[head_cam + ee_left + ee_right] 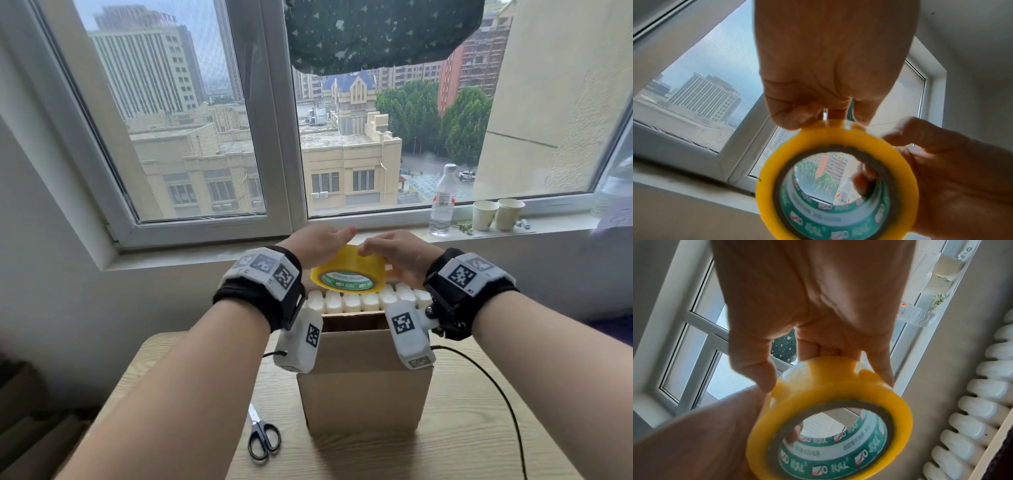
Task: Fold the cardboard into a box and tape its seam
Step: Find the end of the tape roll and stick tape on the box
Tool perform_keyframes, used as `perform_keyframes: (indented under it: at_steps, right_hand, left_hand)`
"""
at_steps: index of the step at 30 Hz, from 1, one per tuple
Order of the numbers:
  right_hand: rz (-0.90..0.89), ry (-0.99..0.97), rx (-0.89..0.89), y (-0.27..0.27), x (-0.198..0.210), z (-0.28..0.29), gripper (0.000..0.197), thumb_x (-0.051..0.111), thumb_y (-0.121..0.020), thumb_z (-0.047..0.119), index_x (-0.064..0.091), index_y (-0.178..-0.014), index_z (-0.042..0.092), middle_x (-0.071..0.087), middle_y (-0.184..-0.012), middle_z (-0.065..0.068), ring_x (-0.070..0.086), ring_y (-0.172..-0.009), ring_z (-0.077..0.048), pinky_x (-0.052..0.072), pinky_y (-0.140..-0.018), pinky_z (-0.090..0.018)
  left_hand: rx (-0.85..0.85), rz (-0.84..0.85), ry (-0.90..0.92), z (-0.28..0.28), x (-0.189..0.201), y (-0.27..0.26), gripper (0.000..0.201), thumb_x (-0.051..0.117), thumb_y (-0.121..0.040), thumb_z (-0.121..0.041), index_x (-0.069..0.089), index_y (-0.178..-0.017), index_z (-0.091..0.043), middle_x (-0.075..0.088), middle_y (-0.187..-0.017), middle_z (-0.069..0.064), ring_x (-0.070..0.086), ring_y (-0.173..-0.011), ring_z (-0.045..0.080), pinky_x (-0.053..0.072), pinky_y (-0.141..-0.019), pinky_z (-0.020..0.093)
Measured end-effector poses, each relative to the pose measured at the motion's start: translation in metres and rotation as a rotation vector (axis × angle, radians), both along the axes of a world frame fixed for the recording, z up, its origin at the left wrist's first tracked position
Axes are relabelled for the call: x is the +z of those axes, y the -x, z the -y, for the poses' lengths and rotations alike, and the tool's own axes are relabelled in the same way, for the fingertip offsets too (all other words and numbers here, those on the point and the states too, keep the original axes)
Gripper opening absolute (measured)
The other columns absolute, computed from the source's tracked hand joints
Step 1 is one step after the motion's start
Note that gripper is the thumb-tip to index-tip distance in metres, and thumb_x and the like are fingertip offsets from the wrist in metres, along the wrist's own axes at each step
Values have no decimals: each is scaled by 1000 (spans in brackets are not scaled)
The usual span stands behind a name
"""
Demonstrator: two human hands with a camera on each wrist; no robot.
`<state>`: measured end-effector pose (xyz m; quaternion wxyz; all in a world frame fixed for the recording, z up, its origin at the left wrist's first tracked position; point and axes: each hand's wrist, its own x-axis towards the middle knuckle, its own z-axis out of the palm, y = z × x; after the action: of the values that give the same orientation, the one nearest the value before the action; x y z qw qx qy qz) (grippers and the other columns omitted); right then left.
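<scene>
Both hands hold the yellow tape roll (349, 274) above the cardboard box (364, 383) in the tabletop's middle, left hand (317, 244) picking, right hand (397, 255) gripping; best to find the loose end slowly.

We see the box (364, 380) standing on the table (479, 428), with the scissors (262, 435) lying just left of it. Above and behind the box, both hands — left hand (317, 241), right hand (397, 255) — flank the tape roll (349, 274). Behind runs the windowsill (376, 228) — a bottle (442, 200) stands there, two cups (498, 214) to its right.
</scene>
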<state>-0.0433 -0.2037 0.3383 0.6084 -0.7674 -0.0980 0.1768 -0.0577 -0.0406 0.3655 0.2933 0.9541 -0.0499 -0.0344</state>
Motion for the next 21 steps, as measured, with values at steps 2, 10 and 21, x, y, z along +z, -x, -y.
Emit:
perform_keyframes:
  at_steps: [2,10,21]
  right_hand:
    - [1,7,-10,1,1,0,20,68,-81,20,68,-61,18,64,-79,-9,62,-87,-30,47,-99,-55]
    - [-34,-37,-6,7,12,4,9,64,-85,18,64,-77,13,56,-85,-11,58,-91,-31,49,-95,-56]
    - [-66,-164,84,12,18,6,83,73,-55,34,53,-125,-6,48,-107,-13,53,-99,-25,43,-102,-51]
  left_hand:
    - [36,-5,-5,2,-3,-2,58,32,-99,-52,66,-110,-6,67,-105,19,63,-99,34,49,-88,40]
    - [253,-138,299,-5,-5,-2,42,42,-98,-41,55,-114,-5,50,-87,13,47,-65,22,37,-54,26]
    - [347,-161,850,-24,-11,5,20,44,-96,-19,49,-78,-13,42,-68,7,45,-61,20,41,-63,28]
